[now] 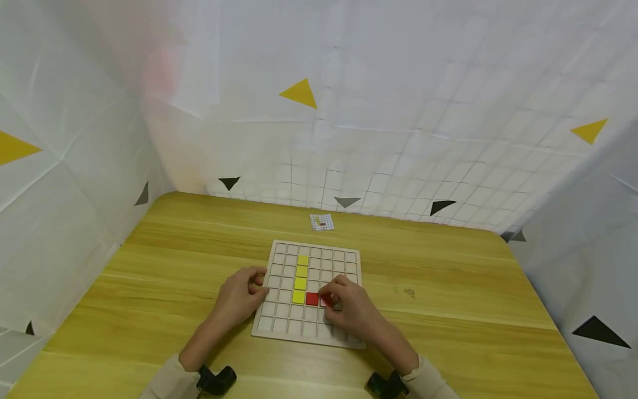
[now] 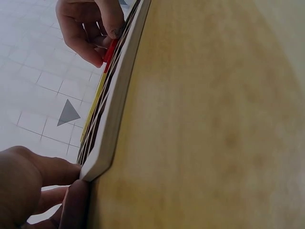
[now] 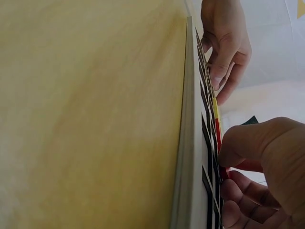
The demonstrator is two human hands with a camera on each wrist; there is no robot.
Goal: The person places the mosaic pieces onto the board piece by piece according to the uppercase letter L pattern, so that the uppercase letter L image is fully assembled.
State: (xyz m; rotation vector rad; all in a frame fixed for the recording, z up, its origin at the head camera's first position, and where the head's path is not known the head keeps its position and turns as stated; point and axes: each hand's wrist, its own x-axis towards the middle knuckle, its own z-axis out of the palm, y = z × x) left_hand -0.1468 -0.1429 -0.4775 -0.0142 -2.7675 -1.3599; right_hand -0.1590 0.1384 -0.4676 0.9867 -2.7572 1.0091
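A pale square grid board (image 1: pixel 279 330) lies on the table in front of me. Four is avoided here: several yellow tiles (image 1: pixel 300 283) fill a column of its cells, and a red tile (image 1: pixel 312 299) sits right of the lowest one. My right hand (image 1: pixel 351 307) is over the board and pinches another red tile (image 3: pixel 224 173) between thumb and fingers, beside the first red one. That tile is mostly covered by the fingers in the head view. At the board's left edge, my left hand (image 1: pixel 239 293) grips the rim with thumb and fingers.
Behind the board lies a small card (image 1: pixel 321 222) printed with a grid and coloured cells. The wooden table (image 1: pixel 448 288) ends at white sheeting (image 1: pixel 239 138) at the back and sides. A dark wrist device (image 1: pixel 216 380) is worn at each sleeve.
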